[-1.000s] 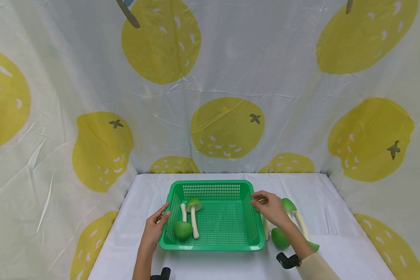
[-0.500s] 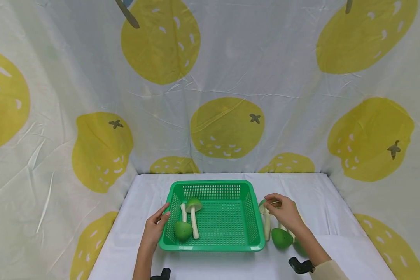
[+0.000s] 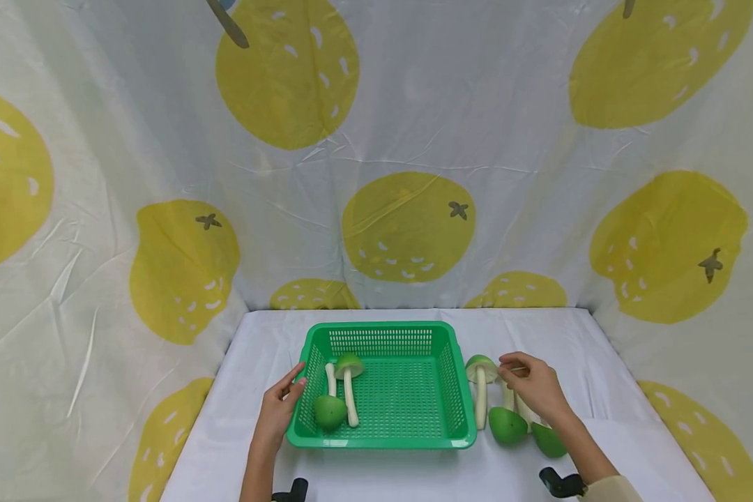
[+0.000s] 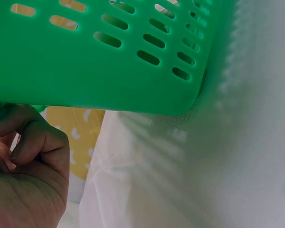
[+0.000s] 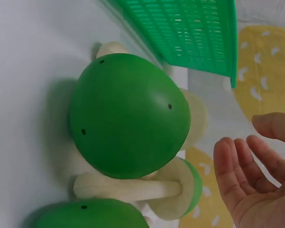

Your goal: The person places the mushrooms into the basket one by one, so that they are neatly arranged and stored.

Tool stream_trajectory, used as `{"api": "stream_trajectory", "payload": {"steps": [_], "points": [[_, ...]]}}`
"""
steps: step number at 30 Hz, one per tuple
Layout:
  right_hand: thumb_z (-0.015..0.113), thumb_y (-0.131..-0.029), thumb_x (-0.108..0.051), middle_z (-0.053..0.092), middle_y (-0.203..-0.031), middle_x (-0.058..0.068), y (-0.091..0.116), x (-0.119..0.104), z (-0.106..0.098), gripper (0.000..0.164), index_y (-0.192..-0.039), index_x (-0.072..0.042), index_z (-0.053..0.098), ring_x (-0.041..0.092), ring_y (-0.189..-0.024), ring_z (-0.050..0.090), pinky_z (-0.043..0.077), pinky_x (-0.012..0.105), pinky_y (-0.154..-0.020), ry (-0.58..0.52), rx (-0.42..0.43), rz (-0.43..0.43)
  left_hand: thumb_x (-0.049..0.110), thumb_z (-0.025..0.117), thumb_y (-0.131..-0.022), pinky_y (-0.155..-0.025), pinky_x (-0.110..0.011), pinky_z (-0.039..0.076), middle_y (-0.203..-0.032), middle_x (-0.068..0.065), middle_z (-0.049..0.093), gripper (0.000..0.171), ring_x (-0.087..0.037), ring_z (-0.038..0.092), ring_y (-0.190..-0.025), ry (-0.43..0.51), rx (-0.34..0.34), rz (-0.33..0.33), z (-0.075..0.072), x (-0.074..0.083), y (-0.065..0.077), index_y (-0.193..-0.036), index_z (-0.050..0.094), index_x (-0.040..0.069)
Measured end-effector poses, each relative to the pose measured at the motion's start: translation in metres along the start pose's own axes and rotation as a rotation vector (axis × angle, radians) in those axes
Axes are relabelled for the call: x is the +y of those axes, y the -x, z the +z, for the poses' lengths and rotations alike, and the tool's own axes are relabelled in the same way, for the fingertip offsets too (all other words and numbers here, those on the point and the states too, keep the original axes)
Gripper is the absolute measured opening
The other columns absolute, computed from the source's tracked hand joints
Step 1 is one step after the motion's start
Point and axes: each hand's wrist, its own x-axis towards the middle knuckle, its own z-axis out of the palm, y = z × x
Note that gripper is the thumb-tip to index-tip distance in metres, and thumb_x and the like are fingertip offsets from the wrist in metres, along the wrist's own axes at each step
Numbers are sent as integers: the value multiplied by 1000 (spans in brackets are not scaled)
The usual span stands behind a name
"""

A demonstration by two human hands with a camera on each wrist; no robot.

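Note:
A green plastic basket (image 3: 403, 390) stands on the table, with two green-capped toy mushrooms (image 3: 349, 390) lying at its left side. My left hand (image 3: 279, 411) grips the basket's left rim; in the left wrist view, curled fingers (image 4: 35, 137) meet that rim. To the right of the basket lie several more mushrooms (image 3: 508, 425), one of them (image 3: 480, 390) close along its right wall. Over this group hovers my right hand (image 3: 536, 390), fingers loosely bent. The right wrist view shows nothing between those fingers (image 5: 266, 166), and a large green cap (image 5: 130, 116) nearby. My right hand partly hides the group.
A white cloth covers the table (image 3: 364, 481). White curtains (image 3: 514, 230) printed with yellow fruit enclose it at the back and both sides. Black wrist-camera mounts (image 3: 561, 482) sit on the forearms.
My right hand has moved right, from the basket's right rim to above the mushrooms, uncovering the mushroom beside the basket. My left hand and the basket have stayed in place.

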Motion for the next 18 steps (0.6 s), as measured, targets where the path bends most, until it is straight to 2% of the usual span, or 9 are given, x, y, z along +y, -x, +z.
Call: {"api": "stream_trajectory", "payload": {"steps": [5,8,12,18], "points": [[72,-98,-23,74,-110,14,5,15,-7,33,-125,-3,70,29,-98,72,54,23,-71,68,33,-9,27,63,-105,-64,-25,54,-98,-20,61,46,-18,61,-79,-2,-13,0,0,18,11,-149,57,18],[72,-98,-22,74,-108,14,8,22,-10,33,-124,-2,70,30,-97,73,54,24,-71,85,46,-3,32,64,-104,-63,-25,53,-95,-15,60,48,-15,59,-77,3,-13,11,-1,14,10,-149,57,18],[73,-97,-24,75,-106,13,12,32,-14,33,-123,-2,71,28,-94,73,53,24,-72,114,61,11,41,66,-101,-62,-24,52,-91,-8,58,50,-12,56,-74,5,7,30,0,-2,2,-147,60,23],[74,-96,-24,75,-102,10,16,47,-20,34,-121,-2,71,19,-87,72,52,24,-72,150,77,42,40,67,-101,-62,-24,52,-90,-6,57,49,-12,56,-75,-1,18,36,1,0,3,-146,61,23]]}}
